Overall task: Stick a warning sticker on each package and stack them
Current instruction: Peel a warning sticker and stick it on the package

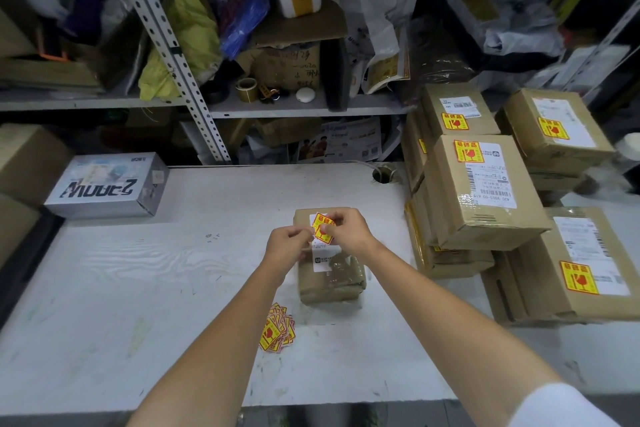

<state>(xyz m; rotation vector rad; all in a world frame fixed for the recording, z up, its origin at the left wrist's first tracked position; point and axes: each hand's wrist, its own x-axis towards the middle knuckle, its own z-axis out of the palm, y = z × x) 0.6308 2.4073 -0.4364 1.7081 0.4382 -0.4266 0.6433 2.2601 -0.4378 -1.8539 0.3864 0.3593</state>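
Pinching one yellow sticker [325,234] between them, the left hand [288,246] and right hand [350,231] hover just above the small package [334,282] on the table [138,288], probably peeling its backing before pressing it down. A heap of spare stickers [277,328] lies near the package for easy reach; stickered boxes [485,191] are stacked at the right, out of the way.
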